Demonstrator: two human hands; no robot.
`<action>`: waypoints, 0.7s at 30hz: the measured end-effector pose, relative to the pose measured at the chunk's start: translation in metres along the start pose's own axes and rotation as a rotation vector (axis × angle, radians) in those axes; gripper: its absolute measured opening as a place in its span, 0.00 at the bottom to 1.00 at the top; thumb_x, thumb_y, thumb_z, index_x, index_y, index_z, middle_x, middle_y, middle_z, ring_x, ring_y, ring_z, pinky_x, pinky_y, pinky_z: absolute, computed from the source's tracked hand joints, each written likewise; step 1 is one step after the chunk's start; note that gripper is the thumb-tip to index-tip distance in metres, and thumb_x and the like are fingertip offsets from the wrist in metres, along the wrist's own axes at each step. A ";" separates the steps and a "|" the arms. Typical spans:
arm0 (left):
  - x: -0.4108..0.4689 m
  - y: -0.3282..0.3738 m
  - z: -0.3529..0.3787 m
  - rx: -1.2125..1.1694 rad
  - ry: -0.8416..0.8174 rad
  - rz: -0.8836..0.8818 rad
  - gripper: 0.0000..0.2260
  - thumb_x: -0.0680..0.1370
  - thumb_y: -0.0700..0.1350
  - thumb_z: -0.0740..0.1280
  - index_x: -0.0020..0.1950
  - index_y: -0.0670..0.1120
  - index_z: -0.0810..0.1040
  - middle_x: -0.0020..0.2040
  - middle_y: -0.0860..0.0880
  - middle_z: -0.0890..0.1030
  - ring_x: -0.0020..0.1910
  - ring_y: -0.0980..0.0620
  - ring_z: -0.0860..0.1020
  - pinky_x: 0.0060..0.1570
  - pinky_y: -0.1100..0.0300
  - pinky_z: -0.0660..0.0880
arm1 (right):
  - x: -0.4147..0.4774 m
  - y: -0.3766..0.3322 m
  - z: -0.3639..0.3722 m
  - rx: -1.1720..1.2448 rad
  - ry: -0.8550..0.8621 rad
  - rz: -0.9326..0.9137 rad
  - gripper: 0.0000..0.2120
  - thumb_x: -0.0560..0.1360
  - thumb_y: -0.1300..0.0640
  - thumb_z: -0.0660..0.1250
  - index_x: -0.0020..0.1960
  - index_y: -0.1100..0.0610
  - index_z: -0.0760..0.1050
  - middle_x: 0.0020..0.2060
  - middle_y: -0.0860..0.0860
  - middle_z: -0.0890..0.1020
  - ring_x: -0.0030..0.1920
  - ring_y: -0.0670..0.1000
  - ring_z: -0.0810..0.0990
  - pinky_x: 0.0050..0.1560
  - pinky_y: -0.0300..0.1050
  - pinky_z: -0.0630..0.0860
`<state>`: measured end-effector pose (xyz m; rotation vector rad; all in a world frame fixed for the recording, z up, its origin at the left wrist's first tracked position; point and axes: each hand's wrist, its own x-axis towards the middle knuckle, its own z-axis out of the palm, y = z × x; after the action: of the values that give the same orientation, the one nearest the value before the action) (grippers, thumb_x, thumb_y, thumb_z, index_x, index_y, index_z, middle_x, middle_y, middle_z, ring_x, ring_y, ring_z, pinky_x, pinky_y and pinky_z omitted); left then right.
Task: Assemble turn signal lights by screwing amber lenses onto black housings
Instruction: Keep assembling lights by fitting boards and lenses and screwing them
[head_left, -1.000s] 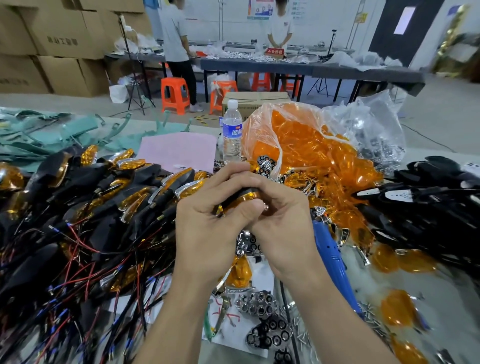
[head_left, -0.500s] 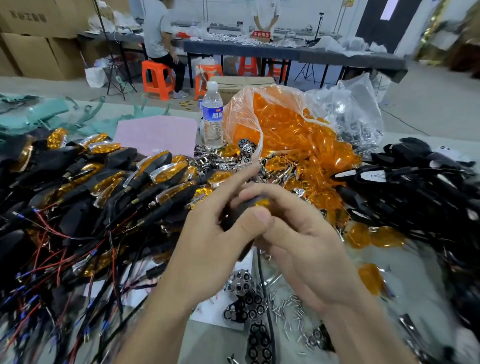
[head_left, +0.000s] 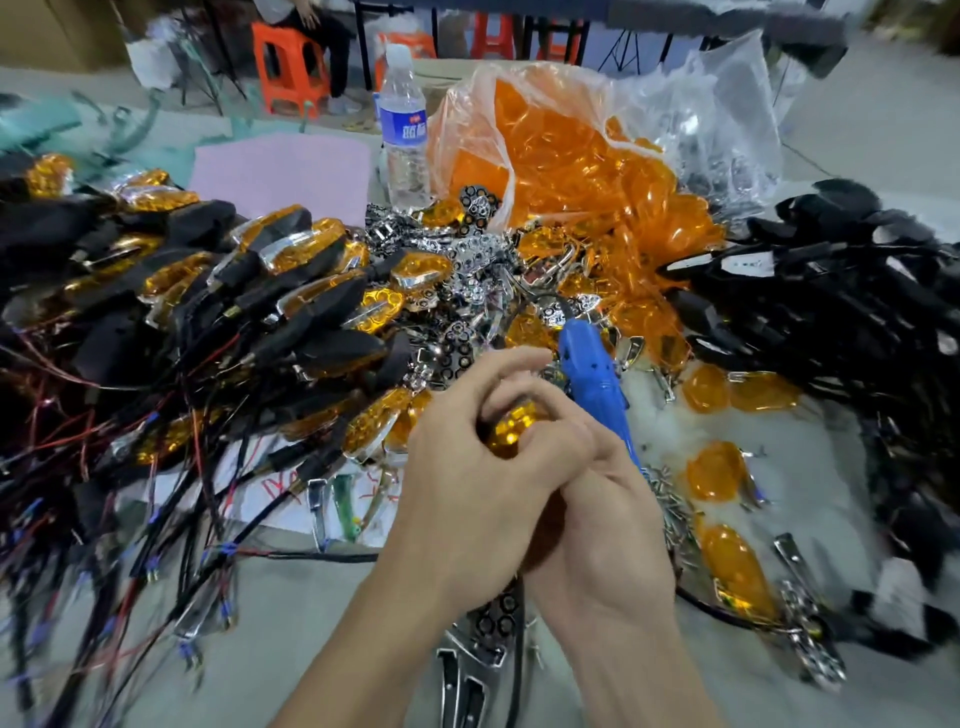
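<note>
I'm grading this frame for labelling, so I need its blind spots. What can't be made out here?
Head view:
turn signal: only an amber patch shows; left hand and right hand hide its housing and any screw.
wires, lower left: motion blur.
water bottle label: too small to read.
chrome parts: cut off by bottom edge.

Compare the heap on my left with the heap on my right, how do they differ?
The left heap shows amber lenses fitted on black housings; the right heap shows no amber. Red wires with blue tips trail from the left heap; the right heap shows only black cable. Both are tangled piles of black housings.
</note>
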<state>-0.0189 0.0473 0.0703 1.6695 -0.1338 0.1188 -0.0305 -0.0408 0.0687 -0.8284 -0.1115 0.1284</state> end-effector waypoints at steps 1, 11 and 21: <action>-0.002 0.002 0.004 -0.003 0.048 0.035 0.16 0.64 0.52 0.68 0.51 0.55 0.83 0.45 0.56 0.84 0.45 0.58 0.83 0.46 0.58 0.80 | 0.000 0.000 -0.001 -0.024 -0.015 -0.020 0.08 0.67 0.66 0.70 0.45 0.60 0.83 0.48 0.56 0.83 0.53 0.55 0.83 0.58 0.49 0.80; -0.004 0.009 0.018 0.189 0.285 0.145 0.11 0.65 0.52 0.65 0.39 0.45 0.76 0.33 0.48 0.76 0.32 0.47 0.75 0.30 0.50 0.73 | 0.000 0.003 -0.007 0.016 -0.035 0.007 0.13 0.61 0.62 0.75 0.46 0.57 0.86 0.52 0.54 0.85 0.58 0.56 0.83 0.68 0.57 0.75; 0.010 -0.012 -0.002 0.250 0.100 0.290 0.35 0.79 0.66 0.59 0.84 0.56 0.56 0.58 0.60 0.82 0.58 0.60 0.81 0.53 0.64 0.76 | 0.016 -0.010 -0.006 -0.183 -0.029 0.079 0.05 0.74 0.65 0.67 0.44 0.57 0.80 0.48 0.56 0.80 0.50 0.59 0.76 0.52 0.56 0.74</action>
<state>-0.0068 0.0508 0.0599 1.8813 -0.2946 0.4530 -0.0131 -0.0498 0.0730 -1.0145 -0.1186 0.2070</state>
